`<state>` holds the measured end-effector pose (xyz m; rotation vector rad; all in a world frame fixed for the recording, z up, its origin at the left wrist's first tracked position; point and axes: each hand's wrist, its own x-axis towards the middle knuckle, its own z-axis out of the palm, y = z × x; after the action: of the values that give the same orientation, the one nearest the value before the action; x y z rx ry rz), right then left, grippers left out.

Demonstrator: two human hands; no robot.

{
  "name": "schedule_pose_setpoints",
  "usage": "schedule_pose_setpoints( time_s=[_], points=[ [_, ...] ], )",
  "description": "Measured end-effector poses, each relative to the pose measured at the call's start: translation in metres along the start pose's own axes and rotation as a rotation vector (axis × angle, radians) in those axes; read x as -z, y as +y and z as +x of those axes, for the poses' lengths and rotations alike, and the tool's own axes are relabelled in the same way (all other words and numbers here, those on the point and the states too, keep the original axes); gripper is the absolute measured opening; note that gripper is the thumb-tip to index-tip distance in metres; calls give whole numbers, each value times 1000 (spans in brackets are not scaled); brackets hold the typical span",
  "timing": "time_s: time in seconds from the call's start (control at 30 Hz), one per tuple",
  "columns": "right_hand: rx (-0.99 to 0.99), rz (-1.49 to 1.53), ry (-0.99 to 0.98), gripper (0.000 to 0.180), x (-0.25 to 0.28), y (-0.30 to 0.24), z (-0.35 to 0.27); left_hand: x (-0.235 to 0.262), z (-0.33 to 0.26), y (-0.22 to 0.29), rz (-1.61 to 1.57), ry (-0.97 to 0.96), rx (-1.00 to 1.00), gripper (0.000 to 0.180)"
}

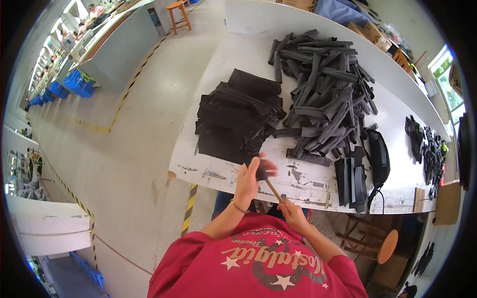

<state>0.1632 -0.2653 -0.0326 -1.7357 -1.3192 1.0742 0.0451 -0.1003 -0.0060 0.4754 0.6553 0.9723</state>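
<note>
Just past the table's near edge, my right hand (pixel 293 213) is closed around the lower end of a thin wooden stick (pixel 273 189). The stick slants up and to the left toward my left hand (pixel 248 180). A small dark fabric piece (pixel 261 172) sits at the stick's upper end, gripped by my left hand, whose fingers are partly blurred. Whether the stick goes inside the fabric I cannot tell. Beyond my left hand lies a stack of flat black fabric pieces (pixel 233 116). To its right is a large heap of dark grey fabric tubes (pixel 323 84).
A black waist bag (pixel 379 156) and folded dark pieces (pixel 351 181) lie at the right of the white table (pixel 308 191). More dark bundles (pixel 433 154) are farther right. A wooden stool (pixel 387 247) stands under the right side. Blue crates (pixel 79 83) line the far left.
</note>
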Motion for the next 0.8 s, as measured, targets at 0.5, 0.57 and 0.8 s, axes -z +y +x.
schedule_pose_setpoints(
  time_s=[0.5, 0.57, 0.8],
  points=[
    [-226, 124, 25, 21, 69, -39, -11, 5, 68, 34, -315, 386, -70, 28],
    [-56, 240, 339, 24, 37, -43, 38, -16, 58, 17, -219, 445, -18, 26],
    [-2, 771, 325, 14, 35, -61, 111, -22, 37, 3, 42, 175, 10, 21]
  ],
)
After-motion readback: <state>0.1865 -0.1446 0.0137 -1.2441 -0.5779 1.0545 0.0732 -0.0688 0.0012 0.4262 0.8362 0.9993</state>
